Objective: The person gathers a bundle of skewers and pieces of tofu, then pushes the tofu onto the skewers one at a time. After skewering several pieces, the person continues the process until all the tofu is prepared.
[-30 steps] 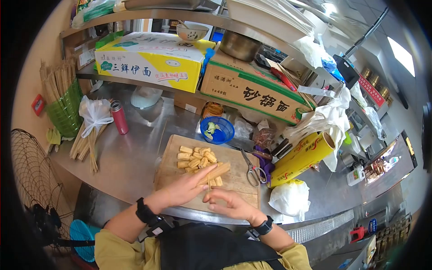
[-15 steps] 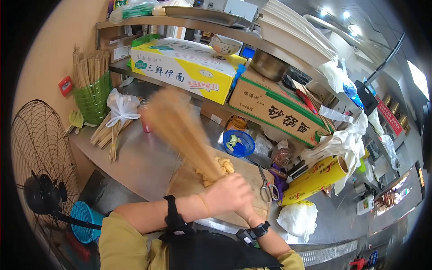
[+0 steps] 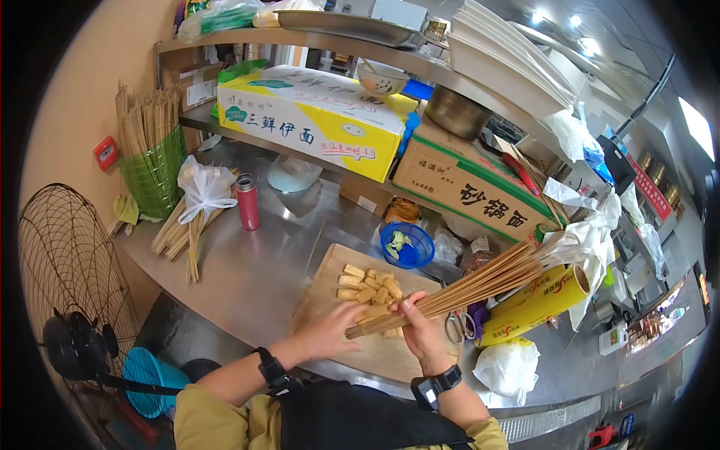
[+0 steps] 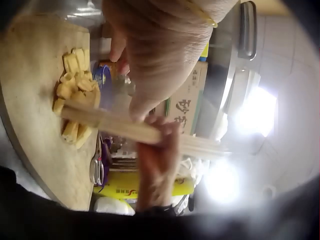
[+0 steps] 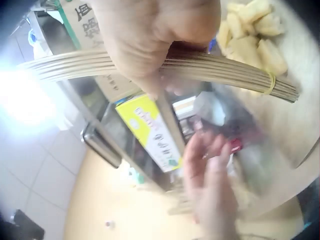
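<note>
My right hand [image 3: 426,334] grips a bundle of thin wooden sticks [image 3: 480,281], which slants up to the right above a cutting board [image 3: 319,304]. A yellow band [image 5: 271,84] circles one end of the bundle in the right wrist view. My left hand [image 3: 328,330] is beside that banded end, its fingers spread and loosely bent; the right wrist view shows a gap between this hand [image 5: 210,185] and the sticks. Cut pale-yellow pieces [image 3: 369,285] lie on the board, partly hidden by the sticks and hands.
Behind the board is a blue basket [image 3: 407,245]. Scissors [image 3: 459,328], a yellow roll [image 3: 532,306] and a white bag [image 3: 508,369] are at the right. A red bottle [image 3: 247,202] and more bundled sticks [image 3: 193,240] stand or lie at the left.
The stick bundle has swung from the upper left round to the upper right. My left hand has come away leftward from my right hand, which now holds the bundle.
</note>
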Tool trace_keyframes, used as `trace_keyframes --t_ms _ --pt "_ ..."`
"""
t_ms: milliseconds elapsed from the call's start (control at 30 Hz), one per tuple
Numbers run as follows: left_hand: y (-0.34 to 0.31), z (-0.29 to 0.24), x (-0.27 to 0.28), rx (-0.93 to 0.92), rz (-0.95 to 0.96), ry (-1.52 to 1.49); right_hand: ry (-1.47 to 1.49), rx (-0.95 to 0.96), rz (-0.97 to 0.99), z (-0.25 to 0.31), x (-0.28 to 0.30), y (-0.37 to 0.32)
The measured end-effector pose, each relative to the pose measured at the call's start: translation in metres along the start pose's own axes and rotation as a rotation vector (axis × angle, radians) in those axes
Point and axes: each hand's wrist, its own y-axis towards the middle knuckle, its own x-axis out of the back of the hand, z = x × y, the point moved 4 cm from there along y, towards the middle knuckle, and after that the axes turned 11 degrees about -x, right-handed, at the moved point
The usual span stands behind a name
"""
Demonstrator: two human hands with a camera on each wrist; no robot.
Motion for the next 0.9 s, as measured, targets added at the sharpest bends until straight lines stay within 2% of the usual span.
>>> trace_keyframes --t_ms 33,133,233,300,333,367,400,467,567,667,733,767,867,900 --pt "0.006 0.0 -0.001 -0.094 -0.022 -0.006 0.039 0.019 0.062 0.011 -0.024 0.002" --pt "0.003 0.024 -0.017 0.217 0.211 -0.185 0.236 -0.179 0.046 0.001 -0.052 0.016" --pt "-0.022 0.054 -0.011 0.193 0.145 -0.328 0.002 -0.338 0.081 -0.025 -0.044 0.031" --pt "-0.061 0.087 0.001 0.236 0.168 -0.23 -0.359 -0.411 0.054 -0.051 -0.021 0.028" --pt "-0.083 0.102 0.01 0.309 0.244 -0.135 -0.538 -0.447 0.046 -0.066 -0.006 0.024" --pt "-0.104 0.115 0.019 0.384 0.318 -0.04 -0.574 -0.473 0.038 -0.077 0.011 0.021" --pt "-0.126 0.127 0.028 0.436 0.283 0.015 -0.612 -0.499 0.03 -0.085 0.029 0.017" --pt "-0.168 0.143 0.041 0.535 0.217 0.123 -0.888 -0.285 -0.089 -0.083 0.059 0.006" --pt "-0.215 0.148 0.052 0.672 -0.194 0.217 -0.788 -0.193 -0.361 -0.077 0.104 -0.012" --pt "-0.227 0.152 0.063 0.88 -0.174 0.192 -0.807 -0.132 -0.576 -0.075 0.139 -0.036" --pt "-0.227 0.144 0.075 0.874 -0.126 0.236 -0.906 -0.119 -0.682 -0.071 0.149 -0.046" --pt "-0.225 0.143 0.079 0.87 -0.107 0.261 -1.055 -0.034 -0.735 -0.064 0.145 -0.051" --pt "-0.247 0.145 0.077 0.851 -0.188 0.364 -1.352 0.177 -0.951 -0.063 0.161 -0.064" --pt "-0.253 0.144 0.075 0.862 -0.242 0.378 -1.344 0.182 -0.987 -0.066 0.167 -0.067"
